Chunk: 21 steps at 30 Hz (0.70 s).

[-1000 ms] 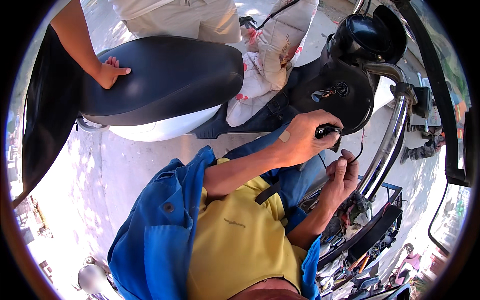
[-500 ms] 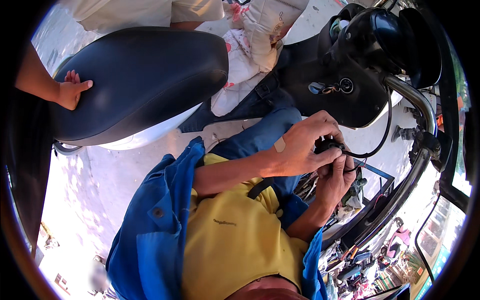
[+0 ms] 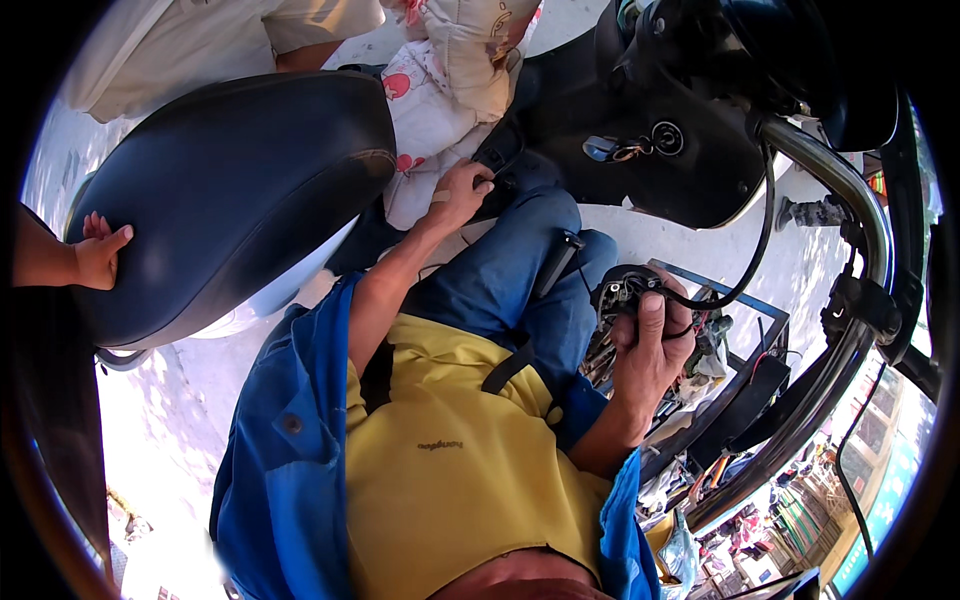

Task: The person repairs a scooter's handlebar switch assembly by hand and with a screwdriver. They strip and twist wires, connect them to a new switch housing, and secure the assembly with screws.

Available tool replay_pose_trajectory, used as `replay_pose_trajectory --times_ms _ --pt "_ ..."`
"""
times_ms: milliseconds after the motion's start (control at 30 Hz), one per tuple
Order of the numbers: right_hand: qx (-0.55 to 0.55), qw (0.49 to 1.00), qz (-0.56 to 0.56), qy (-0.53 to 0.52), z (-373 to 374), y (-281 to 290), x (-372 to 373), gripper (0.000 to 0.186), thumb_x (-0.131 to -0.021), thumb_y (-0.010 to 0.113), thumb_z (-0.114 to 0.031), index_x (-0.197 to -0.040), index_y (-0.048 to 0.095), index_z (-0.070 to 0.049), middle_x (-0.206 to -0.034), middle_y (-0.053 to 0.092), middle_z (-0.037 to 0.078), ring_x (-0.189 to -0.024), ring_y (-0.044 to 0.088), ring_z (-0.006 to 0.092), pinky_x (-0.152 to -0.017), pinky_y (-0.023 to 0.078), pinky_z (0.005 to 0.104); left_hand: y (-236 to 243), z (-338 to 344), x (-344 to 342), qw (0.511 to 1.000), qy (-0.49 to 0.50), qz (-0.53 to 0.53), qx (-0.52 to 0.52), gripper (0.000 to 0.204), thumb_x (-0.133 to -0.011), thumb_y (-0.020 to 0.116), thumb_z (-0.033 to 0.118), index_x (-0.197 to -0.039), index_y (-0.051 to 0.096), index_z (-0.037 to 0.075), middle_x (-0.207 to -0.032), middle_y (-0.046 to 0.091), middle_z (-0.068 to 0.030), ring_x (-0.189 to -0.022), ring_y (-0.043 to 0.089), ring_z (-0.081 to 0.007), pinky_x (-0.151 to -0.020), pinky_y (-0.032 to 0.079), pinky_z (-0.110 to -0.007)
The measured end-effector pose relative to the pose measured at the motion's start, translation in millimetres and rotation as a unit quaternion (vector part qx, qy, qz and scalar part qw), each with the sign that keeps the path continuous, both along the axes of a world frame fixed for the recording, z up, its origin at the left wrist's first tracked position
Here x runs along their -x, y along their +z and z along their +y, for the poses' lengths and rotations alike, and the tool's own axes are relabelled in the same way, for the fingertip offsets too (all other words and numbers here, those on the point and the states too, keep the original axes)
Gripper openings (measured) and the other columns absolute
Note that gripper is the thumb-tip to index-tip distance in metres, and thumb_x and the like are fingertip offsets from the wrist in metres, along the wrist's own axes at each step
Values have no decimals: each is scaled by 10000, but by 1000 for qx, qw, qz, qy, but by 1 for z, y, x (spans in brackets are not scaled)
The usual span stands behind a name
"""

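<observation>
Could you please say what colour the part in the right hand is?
The part in the right hand is mostly black; the head view shows it best.

A small black part (image 3: 618, 287), rounded and hollow, was held up right of centre, its open face turned upward, with bright metal fittings inside. A thick black cable (image 3: 757, 270) curved from beside it toward the far right, bowing outward; where they met was hidden.

The left hand (image 3: 460, 196) has let go of the black part (image 3: 618, 286) and moved to the scooter's footboard (image 3: 528, 152), beside the quilt (image 3: 438, 120); the right hand (image 3: 655, 345) now holds the part alone. A slim black piece (image 3: 556, 264) has come into view against the jeans (image 3: 500, 262).
</observation>
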State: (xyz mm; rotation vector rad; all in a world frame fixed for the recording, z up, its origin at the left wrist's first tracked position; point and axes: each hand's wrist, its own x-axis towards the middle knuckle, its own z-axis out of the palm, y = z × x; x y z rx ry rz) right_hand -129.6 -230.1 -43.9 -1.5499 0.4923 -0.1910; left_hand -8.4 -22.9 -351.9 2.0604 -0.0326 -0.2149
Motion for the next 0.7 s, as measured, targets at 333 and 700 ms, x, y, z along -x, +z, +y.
replay_pose_trajectory --times_ms 333,700 --pt "-15 999 23 28 8 1 0 318 -1106 622 -229 -1268 608 44 -957 731 76 -597 529 56 -500 364 197 -43 -58 -30 974 -124 -74 -175 169 -888 750 100 -1053 775 73 -1147 650 -122 -1169 623 -346 -965 564 -474" --pt "-25 999 34 21 2 1 -1 347 -1097 645 -269 -1249 597 39 -971 732 109 -608 563 80 -515 409 211 -63 -56 -46 981 -66 -50 -178 155 -889 780 151 -1039 802 121 -1147 639 -59 -1145 612 -318 -943 548 -500"
